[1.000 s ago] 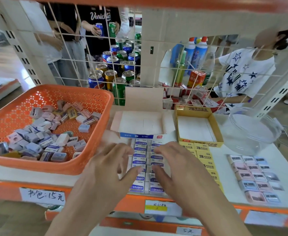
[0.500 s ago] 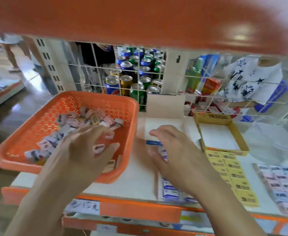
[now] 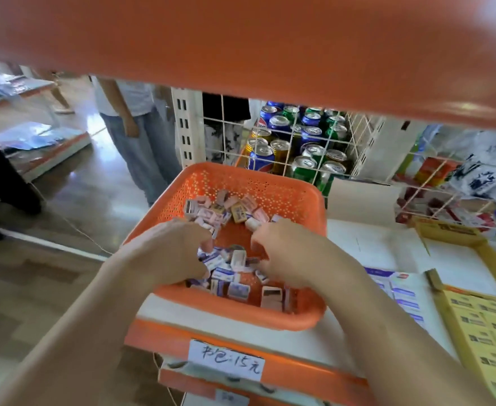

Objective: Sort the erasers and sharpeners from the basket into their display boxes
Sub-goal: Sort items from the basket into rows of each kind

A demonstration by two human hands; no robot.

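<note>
Left hand (image 3: 169, 252), right hand (image 3: 295, 254) inside orange basket (image 3: 240, 313), among erasers (image 3: 226, 269)

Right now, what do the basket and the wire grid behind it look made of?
Basket: likely moulded orange plastic with a semi-gloss finish, judging by its perforated walls and rounded rim. Grid: probably white-coated metal wire, with thin rods crossing in squares.
</note>
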